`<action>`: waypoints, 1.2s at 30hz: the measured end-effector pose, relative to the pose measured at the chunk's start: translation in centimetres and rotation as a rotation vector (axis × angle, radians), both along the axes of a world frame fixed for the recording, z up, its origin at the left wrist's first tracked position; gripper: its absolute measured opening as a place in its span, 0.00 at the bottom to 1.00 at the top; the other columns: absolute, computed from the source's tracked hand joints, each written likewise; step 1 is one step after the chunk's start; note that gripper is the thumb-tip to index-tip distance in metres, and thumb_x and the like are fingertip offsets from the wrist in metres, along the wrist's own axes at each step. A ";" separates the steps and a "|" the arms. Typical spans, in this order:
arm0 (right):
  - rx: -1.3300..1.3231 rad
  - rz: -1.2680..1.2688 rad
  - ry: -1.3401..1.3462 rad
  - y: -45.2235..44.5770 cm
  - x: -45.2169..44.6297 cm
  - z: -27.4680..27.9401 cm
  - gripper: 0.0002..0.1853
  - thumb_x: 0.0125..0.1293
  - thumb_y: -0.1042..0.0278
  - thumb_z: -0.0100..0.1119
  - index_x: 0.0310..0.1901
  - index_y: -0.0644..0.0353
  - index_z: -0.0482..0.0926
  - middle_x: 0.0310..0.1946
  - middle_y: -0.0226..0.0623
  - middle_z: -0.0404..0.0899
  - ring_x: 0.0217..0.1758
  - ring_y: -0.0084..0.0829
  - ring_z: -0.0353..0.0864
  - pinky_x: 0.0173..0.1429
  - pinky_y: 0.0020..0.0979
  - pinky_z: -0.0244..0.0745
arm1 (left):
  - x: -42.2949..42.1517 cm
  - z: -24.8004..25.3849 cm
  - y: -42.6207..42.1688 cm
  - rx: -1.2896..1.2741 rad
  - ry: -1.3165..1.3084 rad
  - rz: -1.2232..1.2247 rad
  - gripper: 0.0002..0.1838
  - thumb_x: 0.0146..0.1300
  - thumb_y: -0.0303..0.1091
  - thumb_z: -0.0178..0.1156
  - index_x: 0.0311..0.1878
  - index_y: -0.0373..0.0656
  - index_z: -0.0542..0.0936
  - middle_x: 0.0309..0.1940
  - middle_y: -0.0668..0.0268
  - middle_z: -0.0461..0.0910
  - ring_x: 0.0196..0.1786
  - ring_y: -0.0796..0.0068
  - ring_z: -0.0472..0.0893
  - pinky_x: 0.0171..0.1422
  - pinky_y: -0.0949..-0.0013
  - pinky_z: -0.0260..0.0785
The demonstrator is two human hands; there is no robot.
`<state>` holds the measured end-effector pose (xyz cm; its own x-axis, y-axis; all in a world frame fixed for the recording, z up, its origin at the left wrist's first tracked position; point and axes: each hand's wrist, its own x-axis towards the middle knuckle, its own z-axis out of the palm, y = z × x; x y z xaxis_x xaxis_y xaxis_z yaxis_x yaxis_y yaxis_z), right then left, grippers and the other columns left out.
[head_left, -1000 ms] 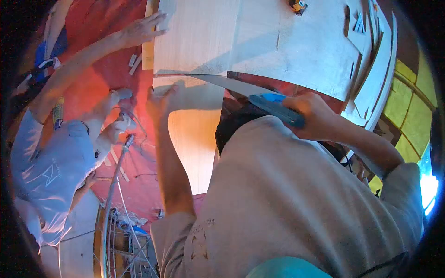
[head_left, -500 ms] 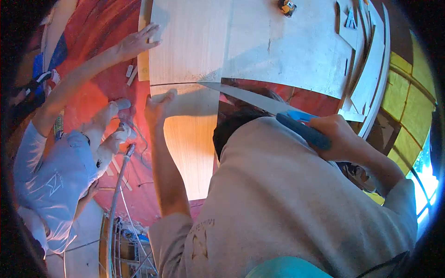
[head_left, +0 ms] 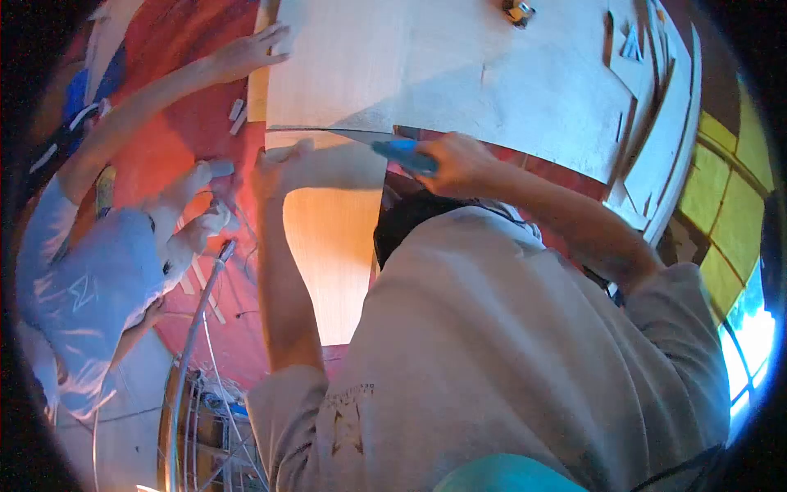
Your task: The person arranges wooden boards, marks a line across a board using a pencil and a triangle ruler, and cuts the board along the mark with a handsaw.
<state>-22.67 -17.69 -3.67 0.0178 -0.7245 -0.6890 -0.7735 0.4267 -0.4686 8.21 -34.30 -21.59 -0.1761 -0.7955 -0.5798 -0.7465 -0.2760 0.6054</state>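
My right hand (head_left: 459,166) is closed round the blue-and-black handle of a handsaw (head_left: 400,156). The saw's blade lies along a straight cut across a pale wooden board (head_left: 328,238), and most of it is hidden below the surface. At the board's left edge, my left hand (head_left: 277,168) grips the near section just below the cut, its thumb on top and the other fingers mostly out of sight. A co-worker's hand (head_left: 266,47) touches the left edge of the board beyond the cut.
The co-worker (head_left: 102,279) bends at the left by a metal pole (head_left: 197,336). A tape measure (head_left: 518,11) lies on the large pale panel (head_left: 508,90). Cut wood pieces (head_left: 648,123) are stacked at the right, beside yellow panels (head_left: 721,197). Red sheeting (head_left: 176,98) covers the floor.
My right hand has pushed the saw forward and left, so its handle is now close to the board and less blade shows. My left hand keeps its hold on the edge.
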 end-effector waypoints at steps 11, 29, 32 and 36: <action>0.059 -0.162 0.016 6.3 -5.6 15.4 0.11 0.64 0.65 0.70 0.47 0.55 0.87 0.29 0.42 0.87 0.30 0.43 0.88 0.38 0.38 0.81 | 0.6 -3.6 1.0 -0.005 0.139 0.098 0.38 0.47 0.56 0.81 0.53 0.35 0.83 0.44 0.55 0.89 0.46 0.60 0.88 0.53 0.59 0.79; 0.016 -0.098 -0.033 3.7 -2.8 -0.1 0.13 0.65 0.56 0.65 0.39 0.59 0.86 0.30 0.52 0.85 0.36 0.55 0.86 0.44 0.52 0.78 | 6.5 5.5 7.2 -0.045 0.268 0.212 0.39 0.50 0.44 0.84 0.60 0.33 0.77 0.51 0.56 0.88 0.48 0.69 0.87 0.56 0.63 0.80; 0.067 -0.040 -0.028 4.7 -3.8 -0.8 0.13 0.65 0.56 0.67 0.38 0.58 0.87 0.28 0.51 0.84 0.34 0.55 0.86 0.42 0.52 0.77 | 8.3 9.7 12.4 -0.149 0.526 0.468 0.29 0.52 0.32 0.84 0.52 0.35 0.77 0.45 0.61 0.87 0.46 0.72 0.86 0.53 0.66 0.79; -0.022 0.022 0.003 5.4 -4.4 -3.3 0.14 0.66 0.55 0.67 0.37 0.59 0.86 0.23 0.49 0.80 0.29 0.53 0.81 0.39 0.50 0.75 | 10.7 12.4 17.8 -0.324 0.370 0.374 0.29 0.48 0.38 0.87 0.45 0.37 0.78 0.35 0.70 0.83 0.38 0.77 0.81 0.44 0.69 0.76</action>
